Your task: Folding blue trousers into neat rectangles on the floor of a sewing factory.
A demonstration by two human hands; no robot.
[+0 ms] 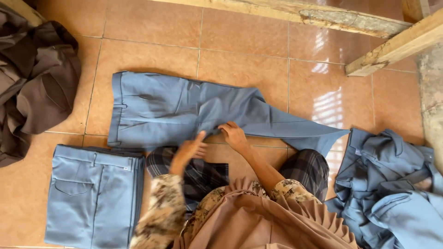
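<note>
A tiled floor (152,50) is seen from above, with a seated person's knees in checked cloth at the lower middle. Blue trousers (184,113) are spread flat across the tiles, waistband to the left, one leg running right to a folded point. A dark brown heap (32,87) of clothing is piled at the far left, just clear of the waistband. A folded stack (92,193) of blue trousers is laid at the lower left, just below the spread pair. A loose blue pile (392,184) of garments is bunched at the lower right, close to the tip of the leg. Rough wooden beams (350,23) are set along the top and upper right edge. Bare tile is left open above the trousers, between them and the beams; the sides are crowded by the heaps. The left hand (191,150) is raised just over the near edge of the trousers, thumb up, fingers loosely curled and holding nothing. The right hand (234,135) is pressed on the near edge by the crotch seam, its fingers pinching the cloth there.
</note>
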